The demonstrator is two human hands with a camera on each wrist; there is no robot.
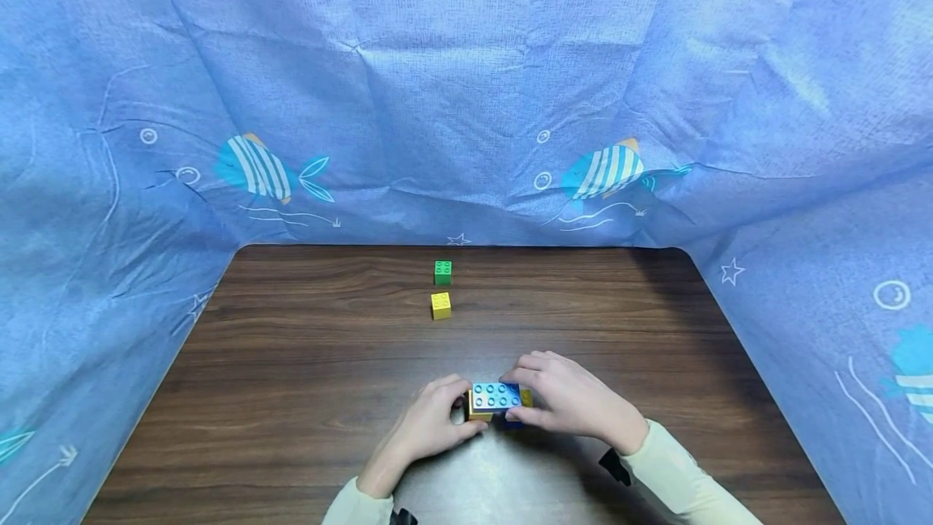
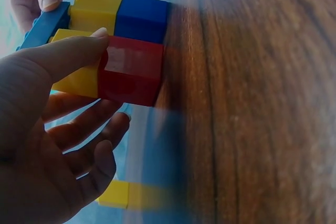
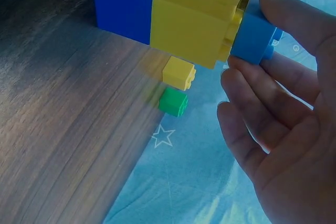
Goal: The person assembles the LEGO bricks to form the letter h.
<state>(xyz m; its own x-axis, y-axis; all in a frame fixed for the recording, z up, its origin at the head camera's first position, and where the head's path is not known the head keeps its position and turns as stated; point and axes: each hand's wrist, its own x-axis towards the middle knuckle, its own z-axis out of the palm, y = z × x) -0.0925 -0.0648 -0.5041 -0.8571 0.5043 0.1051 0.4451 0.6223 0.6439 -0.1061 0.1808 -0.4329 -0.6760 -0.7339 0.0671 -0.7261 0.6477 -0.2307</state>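
Observation:
Two small stacks stand side by side on the table: a yellow brick (image 2: 76, 80) on a red brick (image 2: 134, 69), and another yellow brick (image 3: 191, 22) on a dark blue brick (image 3: 123, 6). A long light-blue brick (image 1: 496, 398) lies across the tops. Some yellow studs show beneath it in the right wrist view; whether it is fully seated I cannot tell. My left hand (image 1: 433, 420) holds the yellow-and-red stack between thumb and fingers. With thumb and fingertips, my right hand (image 1: 564, 395) pinches the right end of the light-blue brick.
Farther back on the wooden table (image 1: 306, 363) sit a small yellow brick (image 1: 440, 306) and, behind it, a small green brick (image 1: 443, 273). A blue cloth (image 1: 452, 104) with fish prints hangs around the table's back and sides.

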